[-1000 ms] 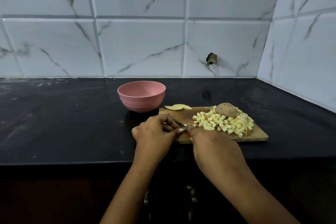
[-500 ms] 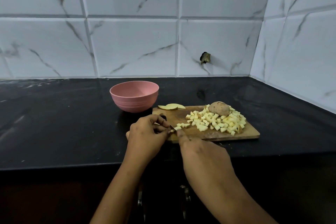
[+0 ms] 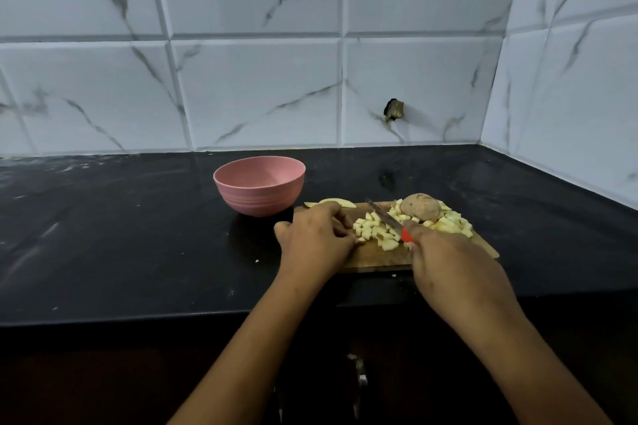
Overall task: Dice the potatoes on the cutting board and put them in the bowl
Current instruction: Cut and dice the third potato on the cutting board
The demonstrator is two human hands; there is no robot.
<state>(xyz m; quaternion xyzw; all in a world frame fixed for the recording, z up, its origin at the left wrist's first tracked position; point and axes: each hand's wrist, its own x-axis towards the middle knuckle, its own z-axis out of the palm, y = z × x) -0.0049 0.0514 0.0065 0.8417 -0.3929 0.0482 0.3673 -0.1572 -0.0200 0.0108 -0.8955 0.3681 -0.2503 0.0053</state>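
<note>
A wooden cutting board (image 3: 376,257) lies on the black counter. On it sit a pile of pale potato dice (image 3: 379,231), an unpeeled potato piece (image 3: 420,206) and potato slices (image 3: 336,202) at the far left corner. My right hand (image 3: 445,259) grips a red-handled knife (image 3: 385,217), its blade lying over the dice. My left hand (image 3: 316,240) rests on the board's left end with curled fingers touching the dice; whether it holds a piece I cannot tell. The pink bowl (image 3: 259,185) stands left of the board, behind my left hand, and looks empty.
The black counter (image 3: 121,235) runs left and right, with white crumbs on it. Marble-tiled walls stand behind and on the right. A small dark fitting (image 3: 393,109) sticks out of the back wall. Below the counter's front edge is darkness.
The knife blade has swung up and away, from low by my left fingers to lying across the dice pile. More dice lie beside my left hand. The camera shifted slightly.
</note>
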